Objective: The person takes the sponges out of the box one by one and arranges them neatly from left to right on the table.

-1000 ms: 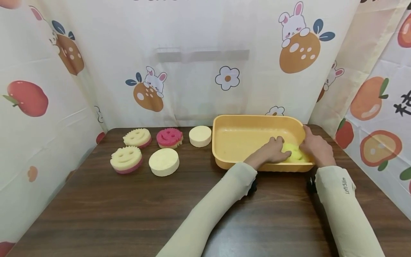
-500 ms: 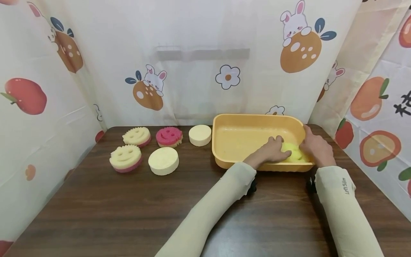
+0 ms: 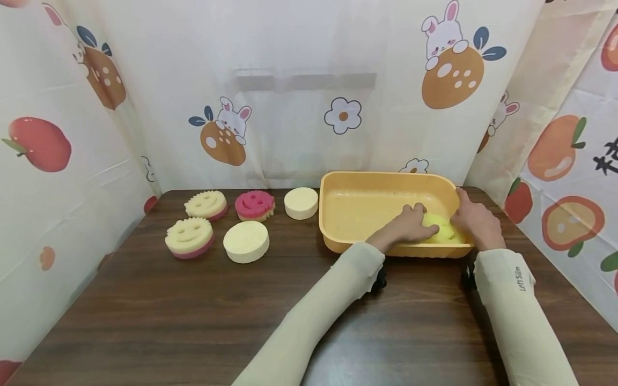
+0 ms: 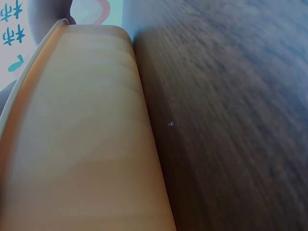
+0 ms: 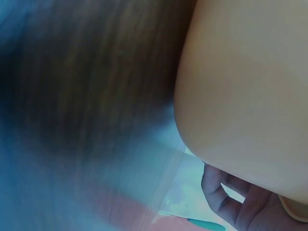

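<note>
In the head view a yellow-orange plastic tray [image 3: 367, 209] stands at the back right of the table. A bright yellow, soft-looking lump [image 3: 441, 230] lies in its right end, partly covered by the hands; its exact kind cannot be told. My left hand [image 3: 410, 224] reaches over the front rim and holds the lump's left side, thumb and fingers bent. At the tray's right end my right hand [image 3: 477, 220] grips the rim. Its bent fingers [image 5: 219, 192] show outside the wall in the right wrist view. The left wrist view is mostly the tray's outer front wall [image 4: 91, 120].
Left of the tray are two round cream sponges, one behind [image 3: 301, 203] and one in front [image 3: 246, 242]. Farther left lie a pink smiley sponge [image 3: 255, 203] and two cream-topped smiley sponges, back [image 3: 205, 203] and front [image 3: 189, 235]. Printed curtains [image 3: 299, 134] surround the brown table [image 3: 193, 311].
</note>
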The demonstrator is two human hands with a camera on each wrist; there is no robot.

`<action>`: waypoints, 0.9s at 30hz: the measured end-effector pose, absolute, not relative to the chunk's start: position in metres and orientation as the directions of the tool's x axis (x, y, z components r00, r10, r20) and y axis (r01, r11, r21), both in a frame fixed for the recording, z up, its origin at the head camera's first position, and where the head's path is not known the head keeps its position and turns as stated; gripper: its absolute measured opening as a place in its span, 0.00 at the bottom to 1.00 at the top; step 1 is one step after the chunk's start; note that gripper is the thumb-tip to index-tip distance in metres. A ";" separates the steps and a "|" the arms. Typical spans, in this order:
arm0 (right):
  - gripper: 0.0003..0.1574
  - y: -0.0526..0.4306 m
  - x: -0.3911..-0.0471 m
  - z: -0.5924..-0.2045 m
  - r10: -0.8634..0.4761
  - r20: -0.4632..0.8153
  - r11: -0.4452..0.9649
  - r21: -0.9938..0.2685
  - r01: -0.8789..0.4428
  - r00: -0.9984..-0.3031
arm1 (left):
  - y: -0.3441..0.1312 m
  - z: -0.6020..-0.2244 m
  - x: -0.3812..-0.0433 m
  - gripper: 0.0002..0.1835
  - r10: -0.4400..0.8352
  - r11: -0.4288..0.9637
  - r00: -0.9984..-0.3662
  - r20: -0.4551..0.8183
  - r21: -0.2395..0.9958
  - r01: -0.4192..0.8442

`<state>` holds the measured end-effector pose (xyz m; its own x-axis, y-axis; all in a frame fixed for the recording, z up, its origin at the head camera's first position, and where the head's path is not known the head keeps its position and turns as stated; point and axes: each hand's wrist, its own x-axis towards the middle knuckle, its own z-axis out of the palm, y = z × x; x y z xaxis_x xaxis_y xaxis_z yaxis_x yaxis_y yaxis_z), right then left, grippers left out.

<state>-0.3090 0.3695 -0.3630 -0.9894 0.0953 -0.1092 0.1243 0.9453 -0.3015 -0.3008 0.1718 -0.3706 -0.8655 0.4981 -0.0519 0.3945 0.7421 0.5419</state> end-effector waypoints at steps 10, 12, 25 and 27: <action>0.49 0.370 -0.310 -0.362 0.092 -0.114 0.947 -0.298 0.122 -0.989 | 0.168 -0.370 -0.301 0.33 0.498 0.715 -0.866 -0.034 0.581 0.389; 0.49 0.370 -0.310 -0.363 0.089 -0.121 0.948 -0.294 0.121 -0.989 | 0.166 -0.371 -0.301 0.33 0.496 0.712 -0.868 -0.029 0.585 0.388; 0.49 0.369 -0.309 -0.361 0.093 -0.103 0.952 -0.283 0.118 -0.990 | 0.162 -0.371 -0.299 0.30 0.482 0.680 -0.876 -0.009 0.634 0.367; 0.49 0.369 -0.308 -0.360 0.094 -0.107 0.951 -0.284 0.121 -0.990 | 0.161 -0.371 -0.299 0.30 0.480 0.675 -0.877 -0.009 0.643 0.362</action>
